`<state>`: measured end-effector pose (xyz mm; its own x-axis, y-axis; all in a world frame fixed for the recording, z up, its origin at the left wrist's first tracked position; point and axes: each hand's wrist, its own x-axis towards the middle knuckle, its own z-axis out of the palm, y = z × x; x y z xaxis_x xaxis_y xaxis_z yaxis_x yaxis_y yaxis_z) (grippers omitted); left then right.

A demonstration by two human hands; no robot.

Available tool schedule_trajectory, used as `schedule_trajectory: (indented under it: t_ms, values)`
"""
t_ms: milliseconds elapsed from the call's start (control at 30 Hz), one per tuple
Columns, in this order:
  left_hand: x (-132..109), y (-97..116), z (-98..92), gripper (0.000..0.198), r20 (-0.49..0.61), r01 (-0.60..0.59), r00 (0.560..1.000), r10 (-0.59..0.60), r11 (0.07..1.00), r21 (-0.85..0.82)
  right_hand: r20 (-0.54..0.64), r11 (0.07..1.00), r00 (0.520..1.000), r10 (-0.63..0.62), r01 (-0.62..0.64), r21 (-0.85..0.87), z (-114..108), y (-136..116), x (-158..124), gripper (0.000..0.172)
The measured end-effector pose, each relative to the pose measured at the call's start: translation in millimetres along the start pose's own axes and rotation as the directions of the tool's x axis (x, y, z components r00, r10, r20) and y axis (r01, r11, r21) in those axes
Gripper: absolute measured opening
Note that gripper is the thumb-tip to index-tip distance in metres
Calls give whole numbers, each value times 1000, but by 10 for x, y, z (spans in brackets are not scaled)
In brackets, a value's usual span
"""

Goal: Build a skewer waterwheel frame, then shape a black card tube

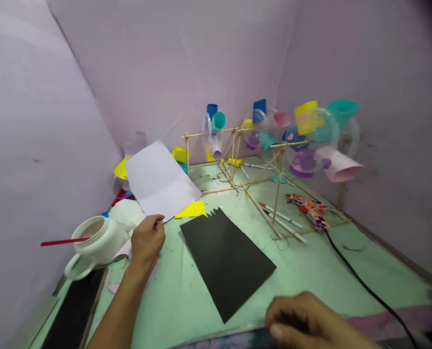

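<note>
My left hand [148,237] is closed at the lower edge of a white sheet [161,182], with something small and reddish between its fingertips that I cannot make out. My right hand [305,320] hovers by the table's front edge, loosely curled, with a gap between thumb and fingers and nothing visible in it. Between the hands a black sheet [228,264] with a jagged top edge lies on the green table [175,300]. A yellow paper piece [191,210] touches the table just behind it.
Stick frames [277,194] bearing colourful paper cups [341,165] stand at the back and right. A white teapot [99,242] with a red stick [65,241] is at left, above a dark panel [73,315]. Pens [284,225] and a patterned object [310,208] with a black cable [368,288] lie right.
</note>
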<state>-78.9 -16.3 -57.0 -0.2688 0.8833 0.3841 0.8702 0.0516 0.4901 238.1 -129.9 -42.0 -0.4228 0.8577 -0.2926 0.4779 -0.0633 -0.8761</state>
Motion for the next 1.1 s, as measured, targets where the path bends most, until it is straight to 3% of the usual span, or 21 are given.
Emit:
schedule_trajectory:
  t_ms: [67,133,200,267,333,433,533,633,733,800,867,933,1000,1033,1100]
  values:
    - [-38,107,-1,28,-5,14,1000,-14,997,-75,-157,994,985,-78,65,-87,-133,9,11,25]
    - [-79,220,37,28,46,1,999,4,993,-118,-296,974,938,-178,125,-189,-241,88,38,19]
    - [-108,304,106,31,108,-61,992,70,995,-84,-358,931,885,-298,186,-313,-309,219,72,22]
    - [-123,342,188,35,154,-125,980,127,992,-24,-324,880,865,-384,236,-413,-345,354,115,34]
    - [-129,345,263,39,206,-132,970,127,991,8,-246,848,881,-404,260,-462,-365,444,173,45]
    - [-124,330,344,37,258,-44,965,46,999,-12,-136,827,909,-393,285,-484,-381,464,281,53]
    - [-93,334,389,31,220,52,975,-20,989,-140,-76,814,898,-432,353,-461,-366,408,382,51]
    - [-57,349,365,34,100,0,995,24,972,-235,-33,781,848,-529,471,-411,-292,376,449,42]
    - [-68,361,245,39,-28,-92,996,89,974,-207,-3,710,779,-627,570,-413,-181,390,476,35]
    - [-106,365,148,35,-37,-91,996,85,975,-201,1,670,734,-679,622,-405,-127,395,476,34]
    - [-145,360,80,31,-3,-46,999,47,976,-215,-105,682,699,-707,634,-365,-121,370,469,32]
    - [-161,344,60,30,17,29,1000,-26,971,-239,-383,790,691,-613,555,-262,-175,307,468,22]
    - [-149,316,74,32,4,120,992,-125,949,-290,-682,894,657,-322,448,10,-271,221,480,9]
    - [-137,301,85,33,-9,155,986,-167,933,-326,-758,880,636,-143,433,197,-321,177,492,3]
    - [-115,275,104,34,-13,204,974,-227,898,-391,-750,719,648,133,458,523,-392,107,516,11]
